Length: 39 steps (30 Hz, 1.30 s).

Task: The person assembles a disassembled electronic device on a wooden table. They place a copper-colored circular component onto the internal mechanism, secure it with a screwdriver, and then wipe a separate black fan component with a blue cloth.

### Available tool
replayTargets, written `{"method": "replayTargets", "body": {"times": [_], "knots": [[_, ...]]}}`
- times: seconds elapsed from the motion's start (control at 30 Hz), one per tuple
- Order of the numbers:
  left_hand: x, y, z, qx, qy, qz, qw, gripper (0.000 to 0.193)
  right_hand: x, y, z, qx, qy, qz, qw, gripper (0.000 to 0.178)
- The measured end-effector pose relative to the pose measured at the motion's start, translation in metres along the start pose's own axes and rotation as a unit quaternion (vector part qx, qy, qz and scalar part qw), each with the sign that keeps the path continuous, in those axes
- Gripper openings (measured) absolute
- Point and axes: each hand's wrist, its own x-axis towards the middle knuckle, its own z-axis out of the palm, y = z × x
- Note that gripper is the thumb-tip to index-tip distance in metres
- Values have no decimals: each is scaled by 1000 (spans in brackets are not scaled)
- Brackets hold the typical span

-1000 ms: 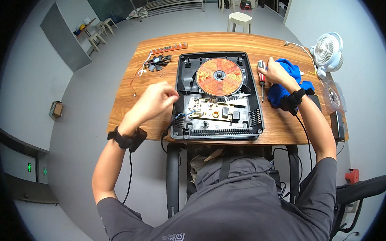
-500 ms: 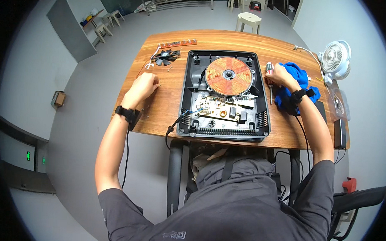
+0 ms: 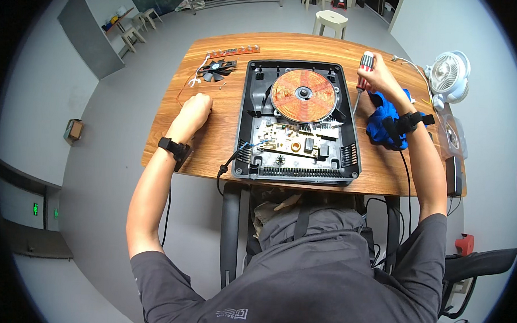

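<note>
Between my hands lies an opened induction cooker base [image 3: 246, 104], a black shell with a copper coil [image 3: 289, 94] and a pale circuit board [image 3: 276, 140] inside. My right hand [image 3: 379, 74] grips a screwdriver [image 3: 367, 61] by its red, white and dark handle; the shaft slants down beside the shell's right wall. On the table left of the shell rests my left hand [image 3: 196, 109], its fingers curled closed; whether they pinch something small is hidden. A black cooling fan [image 3: 216, 70] and a strip-shaped circuit board [image 3: 234, 51] lie beyond it.
A blue cloth [image 3: 379, 126] lies under my right wrist. At the right edge stand a white desk fan [image 3: 448, 77], a clear plastic box [image 3: 453, 137] and a black block [image 3: 454, 175]. A black power cord [image 3: 223, 169] hangs off the near edge. A stool [image 3: 330, 20] stands beyond the table.
My right hand has lifted the screwdriver off the table beside the blue cloth and tilted it toward the shell. My left hand stays low on the table, its fingers turned slightly further in.
</note>
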Motion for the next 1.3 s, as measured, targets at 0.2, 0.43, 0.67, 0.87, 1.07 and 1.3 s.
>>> {"method": "replayTargets", "body": {"times": [0.2, 0.43, 0.67, 0.87, 1.07, 1.3], "knots": [[1, 9, -5, 38, 7, 10, 999, 16, -16, -44, -12, -8, 81, -68, 994, 68], [5, 11, -6, 62, -27, -23, 997, 15, -15, -56, -25, -15, 131, -73, 989, 66], [-5, 39, -66, -205, 35, 3, 978, 11, -38, -92, -7, 66, 107, -170, 977, 47], [-25, 90, -96, -326, 7, 68, 943, 13, -66, -139, 24, 179, -11, -238, 954, 41], [-28, 126, -96, -340, -58, 94, 934, 15, -87, -151, 54, 207, -63, -253, 943, 40], [-33, 143, -87, -420, -46, 89, 902, 13, -97, -142, 67, 224, -83, -278, 930, 45]]}}
